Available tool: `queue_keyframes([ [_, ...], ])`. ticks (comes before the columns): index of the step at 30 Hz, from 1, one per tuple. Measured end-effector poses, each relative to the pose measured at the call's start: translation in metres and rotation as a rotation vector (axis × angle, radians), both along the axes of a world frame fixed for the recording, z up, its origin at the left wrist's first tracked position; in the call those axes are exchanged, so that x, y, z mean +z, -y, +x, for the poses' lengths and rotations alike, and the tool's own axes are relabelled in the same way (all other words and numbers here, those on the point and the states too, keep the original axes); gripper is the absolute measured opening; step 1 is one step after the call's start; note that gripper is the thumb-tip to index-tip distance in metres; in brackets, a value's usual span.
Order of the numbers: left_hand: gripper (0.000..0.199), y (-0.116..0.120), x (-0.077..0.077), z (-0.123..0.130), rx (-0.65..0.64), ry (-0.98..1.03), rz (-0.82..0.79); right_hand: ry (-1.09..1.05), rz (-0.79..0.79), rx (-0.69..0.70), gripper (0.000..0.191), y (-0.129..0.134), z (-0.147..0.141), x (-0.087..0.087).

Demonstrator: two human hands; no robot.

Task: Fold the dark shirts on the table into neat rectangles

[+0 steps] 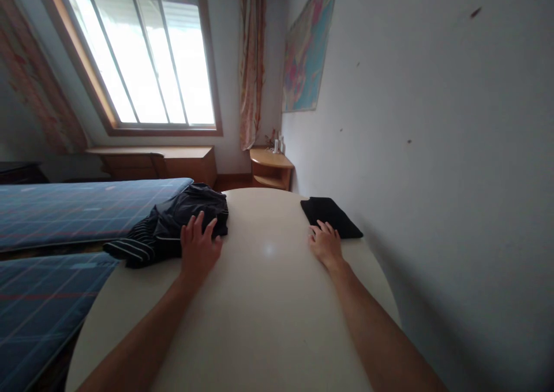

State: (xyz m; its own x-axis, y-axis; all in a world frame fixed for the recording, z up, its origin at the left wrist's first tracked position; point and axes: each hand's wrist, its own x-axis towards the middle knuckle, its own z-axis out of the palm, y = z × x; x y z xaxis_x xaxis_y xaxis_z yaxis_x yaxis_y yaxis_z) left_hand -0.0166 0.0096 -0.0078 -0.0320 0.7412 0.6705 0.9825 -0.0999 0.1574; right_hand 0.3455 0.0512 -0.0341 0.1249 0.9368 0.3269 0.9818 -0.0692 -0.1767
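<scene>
On the left side of the pale round table [264, 299] lies a crumpled heap of dark clothing [173, 213] with white-striped parts. My left hand [200, 250] rests against its near right edge, fingers spread over the cloth. A flat, folded black cloth [333, 213] lies at the table's right edge, beside the wall. My right hand [325, 243] is at its near left edge, fingers loosely spread and touching it. Neither hand grips anything.
Two mattresses with blue plaid covers [56, 299] stand left of the table. A white wall [454, 207] runs close along the right. Beyond are a wooden desk [190, 158], a corner shelf [272, 160] with small items, and a window [147, 57].
</scene>
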Motion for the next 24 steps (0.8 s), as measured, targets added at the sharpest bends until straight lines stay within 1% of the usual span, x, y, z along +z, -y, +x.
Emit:
queue_keyframes([
  [3,0.06,-0.001,0.001,-0.022,0.179,-0.001,-0.004,0.015,0.01,0.069,0.043,0.003,-0.008,0.002],
  [4,0.06,-0.002,0.001,-0.03,0.226,-0.009,-0.027,0.022,0.008,0.098,0.042,0.005,-0.012,0.002],
  [6,0.052,-0.004,-0.001,-0.041,0.285,-0.022,-0.075,0.031,0.008,0.139,0.039,0.008,-0.02,0.002],
  [8,0.041,-0.006,-0.001,-0.048,0.301,-0.014,-0.097,0.034,0.009,0.171,0.038,0.01,-0.027,0.003],
  [11,0.029,-0.008,0.003,-0.051,0.296,0.035,-0.115,0.035,-0.001,0.21,0.037,0.012,-0.032,0.003],
  [15,0.028,-0.01,0.008,-0.051,0.278,0.065,-0.12,0.033,0.001,0.23,0.037,0.013,-0.032,0.004],
  [17,0.03,-0.011,0.009,-0.05,0.244,0.069,-0.092,0.031,0.002,0.233,0.037,0.013,-0.031,0.004],
  [19,0.031,-0.011,0.01,-0.046,0.166,0.063,-0.056,0.026,-0.003,0.231,0.037,0.013,-0.031,0.004],
  [21,0.029,-0.01,0.012,-0.038,0.051,0.057,-0.015,0.017,-0.011,0.231,0.036,0.013,-0.031,0.004],
  [24,0.026,-0.002,0.013,-0.016,-0.163,0.058,0.009,0.0,-0.023,0.268,0.036,0.012,-0.034,0.006],
])
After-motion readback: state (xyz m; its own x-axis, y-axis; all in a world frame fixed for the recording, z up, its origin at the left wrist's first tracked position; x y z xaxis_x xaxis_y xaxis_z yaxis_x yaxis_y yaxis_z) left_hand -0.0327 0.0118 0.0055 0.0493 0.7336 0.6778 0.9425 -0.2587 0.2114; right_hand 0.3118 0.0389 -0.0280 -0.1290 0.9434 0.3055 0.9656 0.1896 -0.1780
